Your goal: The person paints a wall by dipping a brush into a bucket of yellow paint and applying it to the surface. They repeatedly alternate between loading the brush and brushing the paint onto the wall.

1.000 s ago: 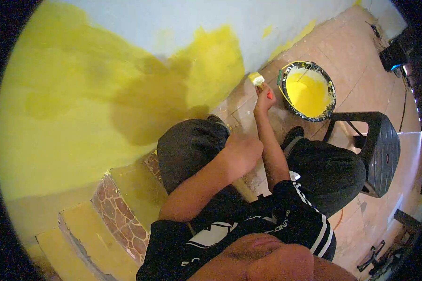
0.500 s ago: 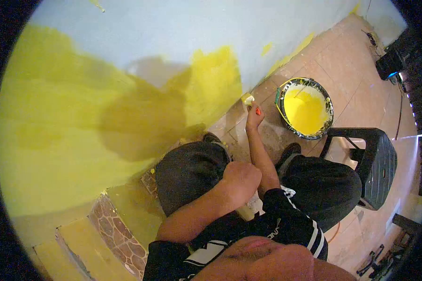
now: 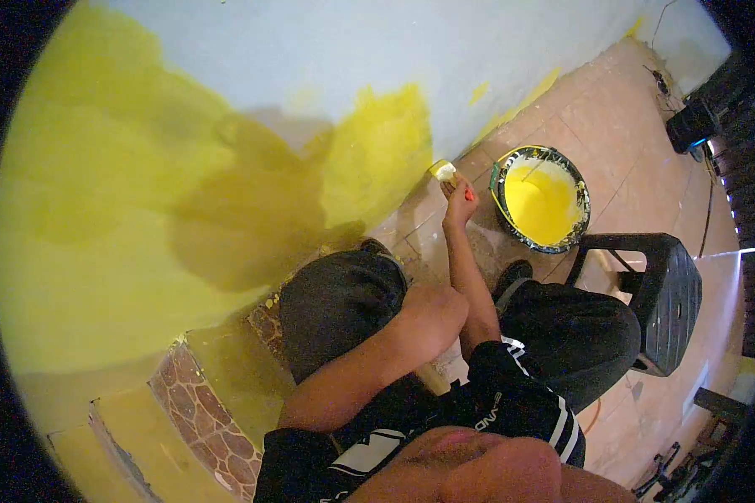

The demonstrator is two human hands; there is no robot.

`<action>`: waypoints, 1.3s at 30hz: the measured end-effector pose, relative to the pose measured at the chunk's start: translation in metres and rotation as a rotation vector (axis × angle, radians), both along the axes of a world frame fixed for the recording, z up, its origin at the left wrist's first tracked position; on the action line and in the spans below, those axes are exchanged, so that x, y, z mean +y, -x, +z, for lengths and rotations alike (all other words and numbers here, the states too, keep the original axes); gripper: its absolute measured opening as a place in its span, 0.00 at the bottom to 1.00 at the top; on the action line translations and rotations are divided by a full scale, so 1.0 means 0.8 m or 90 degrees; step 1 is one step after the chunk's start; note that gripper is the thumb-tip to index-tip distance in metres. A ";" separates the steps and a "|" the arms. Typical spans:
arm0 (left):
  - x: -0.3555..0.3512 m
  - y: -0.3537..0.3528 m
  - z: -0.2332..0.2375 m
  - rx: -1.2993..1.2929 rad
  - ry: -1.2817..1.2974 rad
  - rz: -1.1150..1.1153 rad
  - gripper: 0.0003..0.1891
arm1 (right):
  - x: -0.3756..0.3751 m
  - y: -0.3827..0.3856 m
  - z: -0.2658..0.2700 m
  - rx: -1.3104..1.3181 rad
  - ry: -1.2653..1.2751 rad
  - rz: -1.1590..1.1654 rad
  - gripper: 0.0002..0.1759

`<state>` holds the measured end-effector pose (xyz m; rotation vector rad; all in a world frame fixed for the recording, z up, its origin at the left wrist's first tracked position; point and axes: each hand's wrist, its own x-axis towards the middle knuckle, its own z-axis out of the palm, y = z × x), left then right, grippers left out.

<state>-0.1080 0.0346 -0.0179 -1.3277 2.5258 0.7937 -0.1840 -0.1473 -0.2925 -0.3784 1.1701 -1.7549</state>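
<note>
My right hand (image 3: 460,204) is closed around the handle of a paintbrush (image 3: 444,172), with a bit of red showing at the fist. The yellow-coated bristles are at the foot of the wall (image 3: 252,67), beside the edge of a fresh yellow patch (image 3: 386,134). My left hand (image 3: 434,308) is bent in front of my knees, against my right forearm; its fingers are hidden. To the right of the brush, a black paint-splashed bucket (image 3: 585,197) holds yellow paint (image 3: 541,205).
A dark plastic stool (image 3: 675,306) stands at my right knee. Stone-patterned trim (image 3: 197,402) runs along the lower left. A black device with a blue light (image 3: 692,126) is at the far right on the tiled floor (image 3: 621,109).
The brush has shifted slightly left and up along the base of the wall, showing more of its head. The view has turned a little. My left arm stays bent.
</note>
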 end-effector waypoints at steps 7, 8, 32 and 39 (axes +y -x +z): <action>-0.003 -0.002 -0.002 -0.019 -0.008 -0.030 0.09 | 0.000 0.010 0.062 -0.021 0.061 0.004 0.13; -0.003 -0.002 -0.002 -0.016 -0.004 -0.028 0.09 | 0.001 0.012 0.074 -0.026 0.069 0.012 0.13; -0.008 0.000 -0.003 -0.050 0.025 0.006 0.11 | 0.031 0.019 0.306 -0.097 0.291 0.036 0.14; 0.002 0.001 0.005 -0.038 -0.012 0.016 0.11 | 0.032 0.009 0.203 -0.097 0.244 0.035 0.12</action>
